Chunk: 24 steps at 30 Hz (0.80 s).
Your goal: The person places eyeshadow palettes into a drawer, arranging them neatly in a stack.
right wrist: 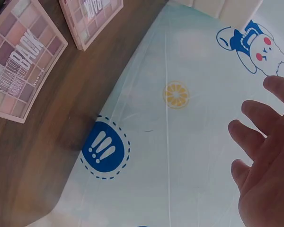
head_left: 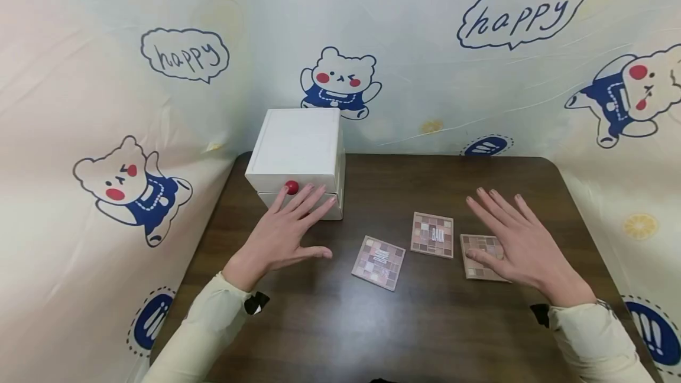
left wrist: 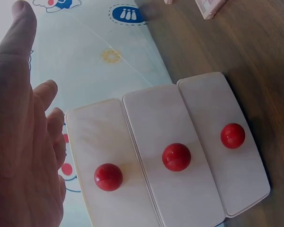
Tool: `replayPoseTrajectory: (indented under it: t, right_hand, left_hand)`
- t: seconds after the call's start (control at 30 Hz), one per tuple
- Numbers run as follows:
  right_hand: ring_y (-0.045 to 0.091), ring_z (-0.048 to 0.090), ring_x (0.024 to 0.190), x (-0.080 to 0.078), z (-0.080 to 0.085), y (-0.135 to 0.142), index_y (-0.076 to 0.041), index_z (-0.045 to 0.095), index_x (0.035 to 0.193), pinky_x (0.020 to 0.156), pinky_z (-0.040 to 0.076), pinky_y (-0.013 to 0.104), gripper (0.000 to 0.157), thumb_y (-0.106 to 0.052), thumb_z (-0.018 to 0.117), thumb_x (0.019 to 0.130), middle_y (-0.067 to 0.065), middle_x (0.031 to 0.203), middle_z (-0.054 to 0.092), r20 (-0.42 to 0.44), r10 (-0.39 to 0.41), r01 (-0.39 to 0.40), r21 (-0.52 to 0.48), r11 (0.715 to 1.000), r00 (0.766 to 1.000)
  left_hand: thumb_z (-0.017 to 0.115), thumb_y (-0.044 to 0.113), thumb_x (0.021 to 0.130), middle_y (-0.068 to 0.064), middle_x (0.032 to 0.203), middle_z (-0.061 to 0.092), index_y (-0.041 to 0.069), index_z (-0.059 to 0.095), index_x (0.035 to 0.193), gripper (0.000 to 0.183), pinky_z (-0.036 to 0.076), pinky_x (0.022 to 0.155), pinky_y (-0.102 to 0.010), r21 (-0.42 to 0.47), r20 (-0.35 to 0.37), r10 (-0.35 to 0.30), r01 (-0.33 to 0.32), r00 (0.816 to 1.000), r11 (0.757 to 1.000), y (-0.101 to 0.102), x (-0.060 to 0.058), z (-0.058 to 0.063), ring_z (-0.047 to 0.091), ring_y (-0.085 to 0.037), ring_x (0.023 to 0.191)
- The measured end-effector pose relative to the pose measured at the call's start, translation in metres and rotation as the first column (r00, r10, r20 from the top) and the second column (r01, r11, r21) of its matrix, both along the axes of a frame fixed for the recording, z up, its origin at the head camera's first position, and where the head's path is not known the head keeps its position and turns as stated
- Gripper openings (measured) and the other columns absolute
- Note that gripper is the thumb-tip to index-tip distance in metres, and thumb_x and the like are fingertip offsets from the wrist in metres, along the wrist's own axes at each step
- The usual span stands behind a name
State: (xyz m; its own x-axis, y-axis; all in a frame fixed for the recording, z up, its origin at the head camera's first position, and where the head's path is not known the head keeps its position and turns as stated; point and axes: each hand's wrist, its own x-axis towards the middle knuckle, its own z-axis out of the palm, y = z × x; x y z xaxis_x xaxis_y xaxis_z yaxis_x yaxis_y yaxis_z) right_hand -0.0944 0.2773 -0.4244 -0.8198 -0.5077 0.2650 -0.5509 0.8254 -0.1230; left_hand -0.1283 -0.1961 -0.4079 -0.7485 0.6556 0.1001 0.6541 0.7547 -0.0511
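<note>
In the head view my left hand (head_left: 282, 238) hovers with fingers spread, its fingertips overlapping the front of a white drawer box (head_left: 298, 140). The left wrist view shows the box's three drawer fronts, each with a red round knob (left wrist: 176, 157); the hand (left wrist: 23, 137) stands apart from them. My right hand (head_left: 524, 247), fingers spread, is over an eyeshadow palette (head_left: 476, 268) and partly hides it. Two more palettes lie between the hands, one in the middle (head_left: 433, 235) and one nearer the box (head_left: 379, 263). Neither hand holds anything.
A dark brown wooden table (head_left: 415, 336) carries everything. The white box stands at its back left. Behind and beside the table hangs a pale cloth (head_left: 415, 75) printed with bears, speech bubbles and orange slices.
</note>
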Motion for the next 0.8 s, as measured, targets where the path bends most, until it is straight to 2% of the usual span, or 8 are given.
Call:
replayPoseTrajectory:
  t: [0.27,0.47,0.6,0.7,0.8]
  right_hand:
    - [0.033,0.031,0.146,0.001,-0.001,-0.004,-0.016,0.032,0.159,0.123,0.012,0.041,0.094,-0.059,0.069,0.084,0.014,0.162,0.029,-0.006,0.003,-0.004,-0.029,1.000,1.000]
    - [0.036,0.037,0.142,0.000,-0.003,-0.007,-0.015,0.035,0.158,0.123,0.013,0.035,0.091,-0.055,0.071,0.084,0.015,0.159,0.035,-0.015,0.013,-0.014,-0.066,0.998,1.000]
    - [0.037,0.040,0.140,-0.001,-0.004,-0.011,-0.014,0.039,0.156,0.120,0.024,0.043,0.087,-0.048,0.075,0.083,0.014,0.156,0.040,0.001,0.015,-0.015,-0.136,0.991,1.000]
    - [0.038,0.041,0.139,-0.001,-0.005,-0.015,-0.016,0.041,0.155,0.112,0.033,0.055,0.085,-0.044,0.077,0.083,0.012,0.155,0.043,0.055,0.002,0.008,-0.193,0.981,0.999]
    - [0.040,0.042,0.137,0.000,-0.005,-0.021,-0.016,0.041,0.155,0.105,0.037,0.064,0.084,-0.045,0.078,0.084,0.013,0.153,0.044,0.123,-0.015,0.043,-0.228,0.973,0.992]
  left_hand:
    - [0.041,0.084,0.085,-0.004,0.168,0.010,0.025,0.020,0.162,0.099,0.007,0.121,-0.058,0.046,0.043,0.030,-0.032,0.999,0.998,-0.005,0.001,0.001,0.007,-0.025,0.153]
    - [0.046,0.079,0.088,-0.005,0.168,0.009,0.021,0.019,0.162,0.098,0.011,0.121,-0.056,0.126,0.081,0.050,-0.060,0.995,0.990,-0.010,0.000,0.000,0.007,-0.024,0.153]
    - [0.051,0.075,0.090,-0.004,0.168,0.009,0.017,0.020,0.162,0.097,0.014,0.121,-0.055,0.203,0.104,0.068,-0.088,0.992,0.975,-0.014,-0.002,-0.001,0.008,-0.023,0.153]
    - [0.053,0.072,0.091,-0.004,0.167,0.012,0.015,0.022,0.161,0.096,0.015,0.121,-0.054,0.262,0.129,0.084,-0.116,0.988,0.958,-0.016,-0.003,-0.001,0.010,-0.023,0.153]
    - [0.056,0.067,0.093,-0.005,0.166,0.018,0.012,0.025,0.160,0.092,0.018,0.121,-0.052,0.335,0.131,0.096,-0.136,0.987,0.932,-0.019,-0.004,-0.002,0.013,-0.024,0.152]
